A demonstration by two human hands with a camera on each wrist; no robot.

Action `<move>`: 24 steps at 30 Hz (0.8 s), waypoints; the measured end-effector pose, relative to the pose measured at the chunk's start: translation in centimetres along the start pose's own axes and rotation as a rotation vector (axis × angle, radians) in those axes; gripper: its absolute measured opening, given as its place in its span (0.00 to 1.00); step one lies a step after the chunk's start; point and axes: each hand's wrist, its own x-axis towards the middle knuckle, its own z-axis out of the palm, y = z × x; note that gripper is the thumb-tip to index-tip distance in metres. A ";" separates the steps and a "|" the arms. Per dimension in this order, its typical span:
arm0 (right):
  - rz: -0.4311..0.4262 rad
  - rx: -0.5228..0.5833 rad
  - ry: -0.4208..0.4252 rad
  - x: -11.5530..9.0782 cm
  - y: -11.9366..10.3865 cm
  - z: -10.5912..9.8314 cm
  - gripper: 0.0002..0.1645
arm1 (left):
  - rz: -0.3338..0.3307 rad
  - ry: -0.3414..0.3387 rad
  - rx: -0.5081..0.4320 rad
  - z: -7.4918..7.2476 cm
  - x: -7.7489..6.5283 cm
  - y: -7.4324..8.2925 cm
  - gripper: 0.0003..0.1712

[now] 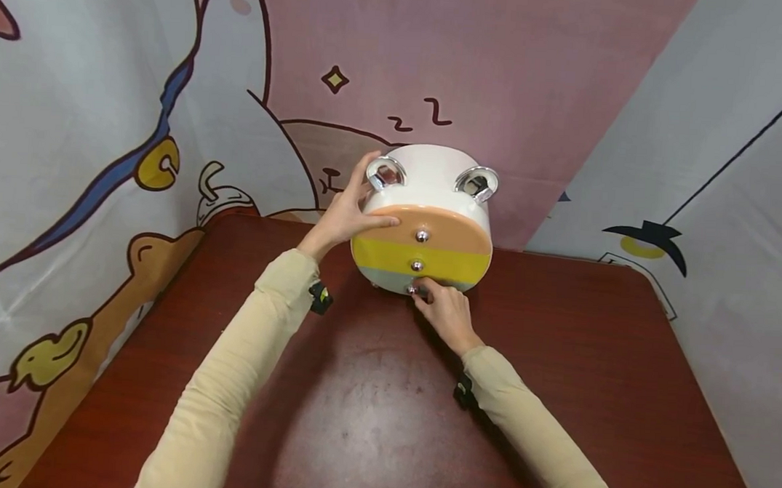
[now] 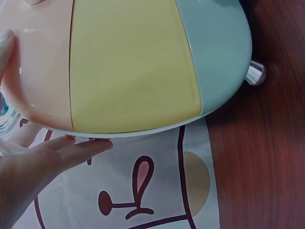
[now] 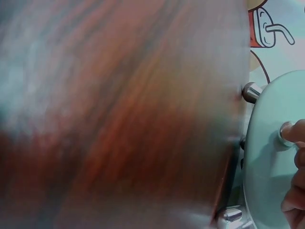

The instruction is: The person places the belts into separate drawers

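Note:
A small rounded chest of drawers (image 1: 433,180) with a white body stands at the back of the table. Its front has an orange drawer (image 1: 457,234), a yellow drawer (image 2: 133,67) and a green drawer (image 3: 267,176), with silver knobs. Two silver rings rise from its top. My left hand (image 1: 346,214) holds the chest's upper left side, thumb on the orange front and fingers along the side. My right hand (image 1: 449,316) pinches the lowest drawer's knob (image 3: 285,134) between thumb and finger. All three drawer fronts look flush.
The chest stands on short silver feet (image 2: 256,73) on a dark red-brown wooden table (image 1: 357,417). Cartoon-printed cloth (image 1: 490,73) hangs close behind the chest and along both sides of the table.

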 end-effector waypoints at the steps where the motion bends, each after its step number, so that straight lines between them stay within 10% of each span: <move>1: 0.004 0.002 -0.009 0.0 -0.1 -0.1 0.11 | 0.002 0.000 0.007 0.0 -0.2 0.3 0.62; 24: 0.097 0.040 -0.240 -3.4 3.6 -4.5 0.18 | 0.117 0.178 0.072 2.4 0.2 -5.0 0.65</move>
